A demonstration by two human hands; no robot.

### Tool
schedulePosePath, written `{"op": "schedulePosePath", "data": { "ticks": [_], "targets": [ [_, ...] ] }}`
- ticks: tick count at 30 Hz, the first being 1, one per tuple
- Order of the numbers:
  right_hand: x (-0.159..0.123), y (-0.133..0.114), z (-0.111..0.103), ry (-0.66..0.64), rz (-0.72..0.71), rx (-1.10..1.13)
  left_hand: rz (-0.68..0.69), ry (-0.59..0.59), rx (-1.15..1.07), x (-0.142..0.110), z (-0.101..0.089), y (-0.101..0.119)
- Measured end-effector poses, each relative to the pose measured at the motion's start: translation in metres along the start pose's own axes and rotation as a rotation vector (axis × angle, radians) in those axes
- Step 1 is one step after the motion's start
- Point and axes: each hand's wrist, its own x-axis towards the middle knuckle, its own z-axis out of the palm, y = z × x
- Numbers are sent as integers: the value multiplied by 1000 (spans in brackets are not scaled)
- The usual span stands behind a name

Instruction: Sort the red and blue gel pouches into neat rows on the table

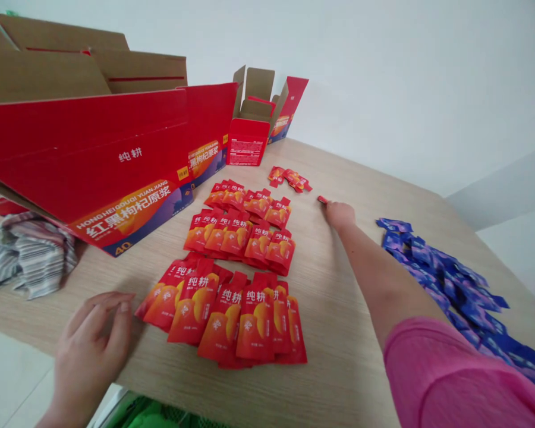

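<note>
My right hand (341, 216) reaches far across the wooden table, its fingers closed on a small red sachet (322, 200) whose end sticks out to the left. At the near left edge my left hand (97, 330) rests with loosely bent fingers, nothing in them. Its fingertips are close to the front group of red-orange sachets (254, 315), which lie overlapping. Behind that group lie a middle row of the same sachets (236, 235) and a back row (258, 202). A few loose red sachets (289, 178) lie farther back, left of my right hand.
Open red cartons (129, 154) stand along the left, with a smaller open red box (248, 139) at the back. A striped cloth (31, 252) lies by the cartons. Blue-purple sachets (446, 279) are heaped on the right. Something green (151, 413) is below the table's front edge.
</note>
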Motion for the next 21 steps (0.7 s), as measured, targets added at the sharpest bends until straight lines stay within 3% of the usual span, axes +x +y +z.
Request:
{"op": "schedulePosePath", "data": {
  "ticks": [4,7,9,12,14,16,19,21],
  "targets": [
    [-39,4,-13,107,13,-26,20,7,-16,0,0,1],
    [-84,1,-32,345,-73,38,10,21,-48,1,-1,0],
    [-125,-9,-47,539,-205,140,0,34,-82,2,-5,2],
    [-197,-36,-70,807,-555,326,-26,-1,-198,5,-14,16],
    [-244,-61,-83,916,-820,439,-66,-163,-367,5,-20,34],
    [-281,-87,-94,917,-1044,482,-116,-474,-598,3,-25,55],
    [-311,-118,-102,921,-1186,421,-260,-872,-875,-5,-28,84],
    [-316,-131,-103,943,-1194,404,-401,-962,-1011,-8,-30,93]
  ]
}}
